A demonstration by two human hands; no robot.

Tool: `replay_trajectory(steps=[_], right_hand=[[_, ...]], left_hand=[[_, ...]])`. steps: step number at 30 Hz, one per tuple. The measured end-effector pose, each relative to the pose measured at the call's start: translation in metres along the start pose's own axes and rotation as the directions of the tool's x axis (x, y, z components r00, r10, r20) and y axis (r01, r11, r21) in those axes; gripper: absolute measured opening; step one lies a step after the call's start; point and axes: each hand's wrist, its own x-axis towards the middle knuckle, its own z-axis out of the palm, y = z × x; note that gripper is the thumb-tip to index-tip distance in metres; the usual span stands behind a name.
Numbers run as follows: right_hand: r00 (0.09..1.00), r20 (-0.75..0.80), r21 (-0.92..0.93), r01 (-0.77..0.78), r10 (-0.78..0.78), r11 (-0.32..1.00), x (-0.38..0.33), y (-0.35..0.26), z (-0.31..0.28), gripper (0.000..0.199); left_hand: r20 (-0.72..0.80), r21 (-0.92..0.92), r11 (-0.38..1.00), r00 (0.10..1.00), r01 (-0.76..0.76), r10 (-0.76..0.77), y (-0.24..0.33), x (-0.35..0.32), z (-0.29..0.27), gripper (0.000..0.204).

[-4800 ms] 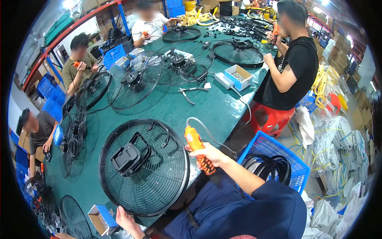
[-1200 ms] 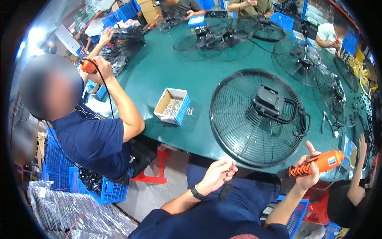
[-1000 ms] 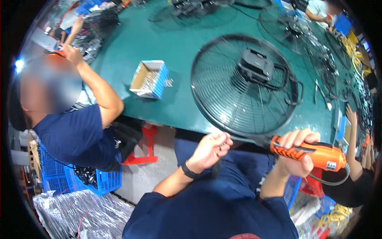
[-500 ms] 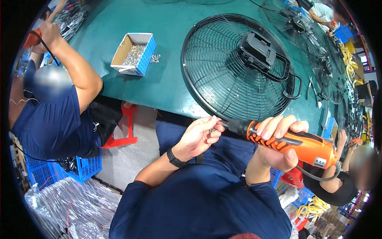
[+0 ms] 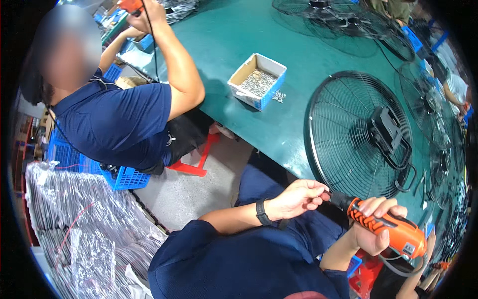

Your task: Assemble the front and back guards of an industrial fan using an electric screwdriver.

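Note:
My right hand [image 5: 371, 226] is wrapped round an orange and black electric screwdriver [image 5: 406, 238], its black nose pointing left. My left hand [image 5: 298, 199], a dark watch on its wrist, is closed in a pinch at the screwdriver's bit. Its fingertips mostly hide what they hold, apparently small metal screws. Just beyond both hands, a round black fan guard [image 5: 343, 130] lies on the green table, with a black motor housing [image 5: 391, 132] and a handle on it.
An open blue and white box [image 5: 242, 93] of small screws stands on the table [image 5: 214, 65], with a few loose screws [image 5: 279, 96] beside it. More fan guards [image 5: 348, 22] lie farther off. At left, a co-worker [image 5: 119, 117] holds an orange tool [image 5: 130, 6] near blue crates [image 5: 127, 178].
My view has swung left, so the table, box and fan guard appear farther right. The co-worker shows more fully. My hands keep the screwdriver and the pinch at its bit.

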Motion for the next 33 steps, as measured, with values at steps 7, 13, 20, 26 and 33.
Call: replay_trajectory(steps=[7, 13, 20, 26, 33], right_hand=[[1.0, 0.001, -0.005, -0.02, 0.02, 1.0, -0.001, 0.001, -0.002, 0.044], [1.0, 0.0, -0.02, 0.009, -0.009, 1.0, 0.001, 0.001, 0.0, 0.044], [1.0, 0.007, -0.045, -0.01, 0.01, 0.999, 0.0, 0.003, -0.007, 0.043], [0.999, 0.02, -0.125, -0.041, 0.043, 0.991, 0.003, 0.005, -0.009, 0.046], [0.998, 0.017, -0.15, -0.053, 0.056, 0.987, 0.006, 0.009, -0.005, 0.046]], left_hand=[[0.027, -0.007, 1.0, 1.0, 0.012, -0.012, 0.0, 0.0, -0.002, 0.017], [-0.011, -0.007, 1.0, 1.0, -0.006, 0.006, 0.002, -0.002, 0.004, 0.018], [-0.068, -0.024, 0.995, 0.993, 0.099, -0.1, -0.005, 0.011, 0.008, 0.02], [-0.09, -0.093, 0.983, 0.982, 0.156, -0.165, -0.009, 0.02, 0.007, 0.023], [-0.078, -0.086, 0.983, 0.982, 0.163, -0.169, -0.007, 0.023, 0.004, 0.025]])
